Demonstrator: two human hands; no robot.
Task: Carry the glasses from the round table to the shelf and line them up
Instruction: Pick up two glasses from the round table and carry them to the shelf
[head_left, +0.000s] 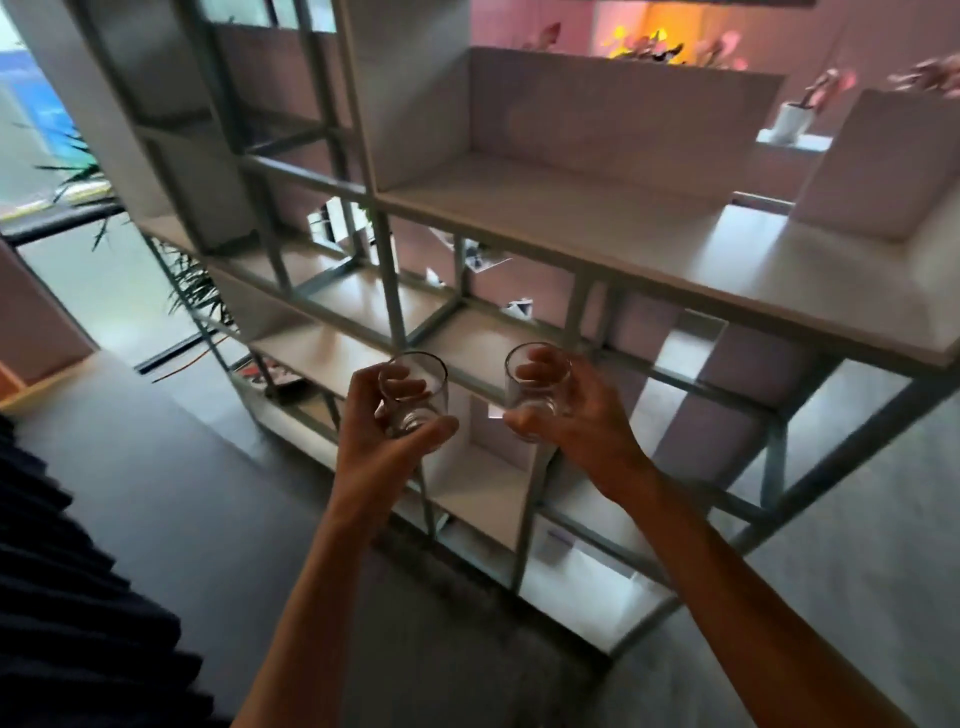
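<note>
- One big shelf (597, 244): grey metal bars in square frames, pale flat boards.
- Left hand (374, 441) curls round the left glass (418, 400), thumb below, fingers behind it.
- Right hand (592, 426) grips the right glass (537, 387) the same way.
- Both glasses: clear, round, short, held in the air before the shelf, apart.

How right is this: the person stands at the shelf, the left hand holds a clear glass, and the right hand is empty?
Partly wrong: in the head view the right hand grips a second clear glass. The left hand does hold a clear glass, at the shelf.
</note>
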